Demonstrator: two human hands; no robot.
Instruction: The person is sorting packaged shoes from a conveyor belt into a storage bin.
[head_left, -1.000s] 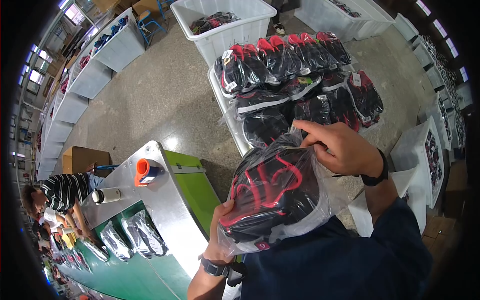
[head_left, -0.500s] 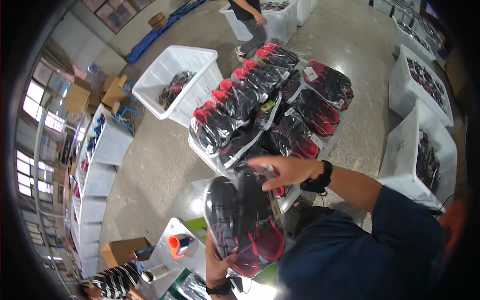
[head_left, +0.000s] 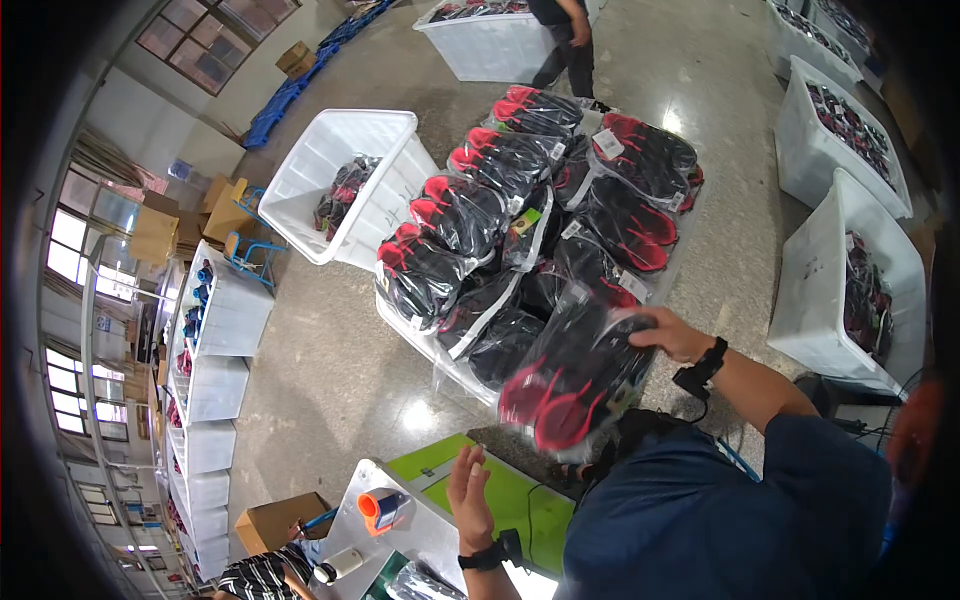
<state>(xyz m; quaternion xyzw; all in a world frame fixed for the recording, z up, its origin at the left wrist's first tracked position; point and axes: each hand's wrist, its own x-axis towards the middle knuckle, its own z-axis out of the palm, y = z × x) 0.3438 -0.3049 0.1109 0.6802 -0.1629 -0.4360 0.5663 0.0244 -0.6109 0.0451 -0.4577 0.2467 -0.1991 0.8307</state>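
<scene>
My right hand (head_left: 676, 336) grips one end of a pair of black and red shoes (head_left: 575, 385) in a clear plastic bag. The red toes point toward the lower left, over the near edge of a heaped white bin (head_left: 455, 368). More bagged shoes (head_left: 480, 165) lie piled there, several with white tags. Apart from the held pair, my left hand (head_left: 472, 498) is empty, its fingers stretched out, above the metal table (head_left: 405, 545). Dark bands circle both wrists.
On the table are an orange tape dispenser (head_left: 378, 508), a white bottle (head_left: 338, 566) and a green panel (head_left: 540, 515). White bins stand at left (head_left: 385, 190) and right (head_left: 810, 280). One person (head_left: 565, 45) stands beyond the pile; another in stripes (head_left: 265, 572) is at lower left.
The bagged shoes have moved right and away from me, over the pile's near edge. My left hand has let go of them. The person beyond the pile has moved to the right.
</scene>
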